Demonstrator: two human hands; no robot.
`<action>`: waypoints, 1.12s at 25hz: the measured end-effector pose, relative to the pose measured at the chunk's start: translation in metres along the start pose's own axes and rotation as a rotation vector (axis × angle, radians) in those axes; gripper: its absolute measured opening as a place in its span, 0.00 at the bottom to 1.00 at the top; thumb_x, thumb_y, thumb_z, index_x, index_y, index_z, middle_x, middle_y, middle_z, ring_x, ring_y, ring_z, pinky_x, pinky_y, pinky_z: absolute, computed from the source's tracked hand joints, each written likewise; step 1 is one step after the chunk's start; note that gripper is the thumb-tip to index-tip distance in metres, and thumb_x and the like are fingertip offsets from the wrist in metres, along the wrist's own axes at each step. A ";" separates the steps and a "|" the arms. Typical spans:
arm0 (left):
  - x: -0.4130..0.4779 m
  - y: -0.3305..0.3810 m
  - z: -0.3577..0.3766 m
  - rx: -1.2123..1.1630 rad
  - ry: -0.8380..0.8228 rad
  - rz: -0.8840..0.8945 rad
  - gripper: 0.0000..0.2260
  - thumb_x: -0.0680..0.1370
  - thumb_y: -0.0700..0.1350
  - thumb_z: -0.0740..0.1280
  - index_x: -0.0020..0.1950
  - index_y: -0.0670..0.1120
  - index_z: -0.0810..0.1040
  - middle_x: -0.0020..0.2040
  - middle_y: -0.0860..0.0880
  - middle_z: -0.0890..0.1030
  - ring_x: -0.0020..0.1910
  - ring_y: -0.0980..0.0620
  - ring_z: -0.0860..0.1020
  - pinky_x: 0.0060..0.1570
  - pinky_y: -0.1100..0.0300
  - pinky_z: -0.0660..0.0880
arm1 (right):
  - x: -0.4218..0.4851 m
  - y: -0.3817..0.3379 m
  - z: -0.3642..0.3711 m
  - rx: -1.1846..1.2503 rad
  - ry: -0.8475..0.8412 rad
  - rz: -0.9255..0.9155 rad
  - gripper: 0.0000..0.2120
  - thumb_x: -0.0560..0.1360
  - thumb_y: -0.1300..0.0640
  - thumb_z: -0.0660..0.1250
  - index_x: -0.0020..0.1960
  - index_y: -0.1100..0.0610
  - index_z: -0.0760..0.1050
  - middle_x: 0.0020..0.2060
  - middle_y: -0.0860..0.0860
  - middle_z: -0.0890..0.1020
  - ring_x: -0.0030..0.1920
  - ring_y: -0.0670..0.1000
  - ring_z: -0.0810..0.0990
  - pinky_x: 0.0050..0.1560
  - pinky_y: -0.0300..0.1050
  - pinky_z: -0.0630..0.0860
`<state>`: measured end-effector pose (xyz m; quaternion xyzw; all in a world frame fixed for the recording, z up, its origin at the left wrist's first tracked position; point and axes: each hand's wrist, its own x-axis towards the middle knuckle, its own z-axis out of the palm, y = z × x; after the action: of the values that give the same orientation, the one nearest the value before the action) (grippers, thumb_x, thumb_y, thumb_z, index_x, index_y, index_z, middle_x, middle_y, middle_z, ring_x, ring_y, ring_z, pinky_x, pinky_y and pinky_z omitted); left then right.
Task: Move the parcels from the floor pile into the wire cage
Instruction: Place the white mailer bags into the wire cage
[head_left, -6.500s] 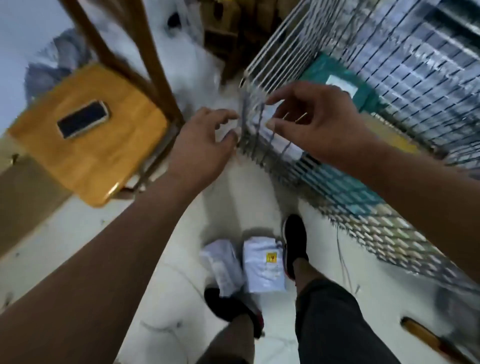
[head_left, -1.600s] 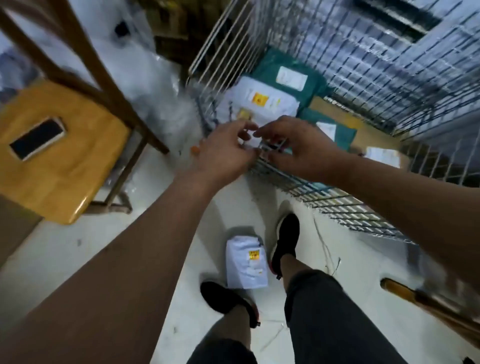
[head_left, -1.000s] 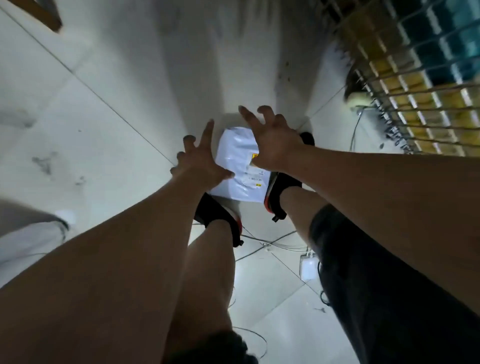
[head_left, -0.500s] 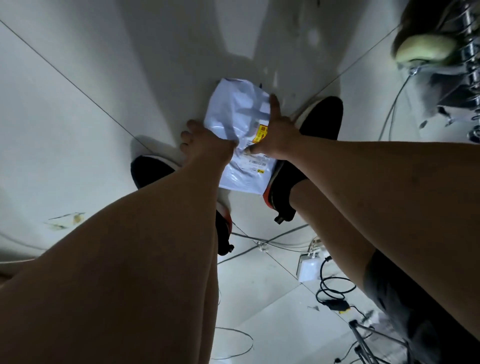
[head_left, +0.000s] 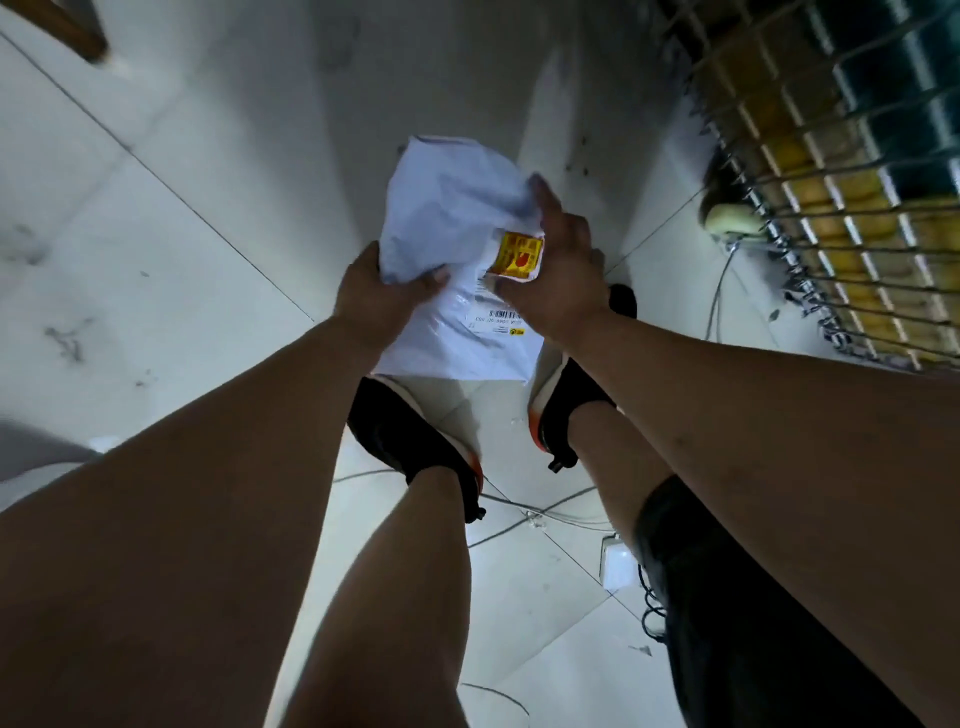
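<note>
A white plastic mailer parcel (head_left: 447, 218) with a yellow sticker and a barcode label is held above the floor in front of my feet. My left hand (head_left: 376, 293) grips its left lower edge, thumb on top. My right hand (head_left: 558, 265) holds its right side, thumb across the face near the sticker. The wire cage (head_left: 831, 171) stands at the upper right, seen through its lower mesh, with brown and teal parcels inside.
White tiled floor (head_left: 156, 234) lies all around. My two black shoes (head_left: 410, 431) are under the parcel. Thin cables and a white power adapter (head_left: 615, 564) lie behind my feet. A cage castor wheel (head_left: 730, 221) sits at the cage's corner. A wooden chair leg (head_left: 67, 26) shows top left.
Both hands closed on the white parcel lying on the floor and lifted it up. The view has risen, bringing the cage mesh back into sight.
</note>
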<state>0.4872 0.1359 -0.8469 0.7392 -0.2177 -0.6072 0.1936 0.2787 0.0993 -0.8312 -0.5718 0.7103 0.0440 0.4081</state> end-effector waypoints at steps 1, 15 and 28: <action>-0.013 0.022 -0.015 -0.098 -0.030 0.002 0.33 0.63 0.59 0.83 0.64 0.47 0.82 0.58 0.49 0.86 0.58 0.46 0.84 0.61 0.43 0.80 | -0.006 -0.017 -0.019 0.067 0.068 -0.036 0.56 0.67 0.41 0.78 0.83 0.44 0.45 0.74 0.54 0.63 0.68 0.64 0.70 0.66 0.56 0.70; -0.227 0.360 -0.137 -0.247 -0.086 0.242 0.16 0.82 0.58 0.68 0.65 0.52 0.81 0.60 0.55 0.86 0.59 0.54 0.84 0.63 0.49 0.79 | -0.109 -0.239 -0.312 0.650 0.180 -0.218 0.33 0.76 0.40 0.72 0.77 0.46 0.64 0.56 0.34 0.80 0.53 0.33 0.79 0.53 0.30 0.75; -0.253 0.523 -0.017 -0.185 -0.228 0.495 0.15 0.84 0.50 0.66 0.68 0.44 0.79 0.60 0.49 0.86 0.61 0.49 0.83 0.62 0.50 0.80 | -0.098 -0.185 -0.494 1.023 0.367 -0.364 0.44 0.77 0.64 0.73 0.82 0.55 0.49 0.64 0.42 0.81 0.60 0.49 0.84 0.55 0.47 0.83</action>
<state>0.4158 -0.1572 -0.3499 0.5698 -0.3558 -0.6378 0.3768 0.1754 -0.1499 -0.3670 -0.4130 0.5906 -0.4763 0.5037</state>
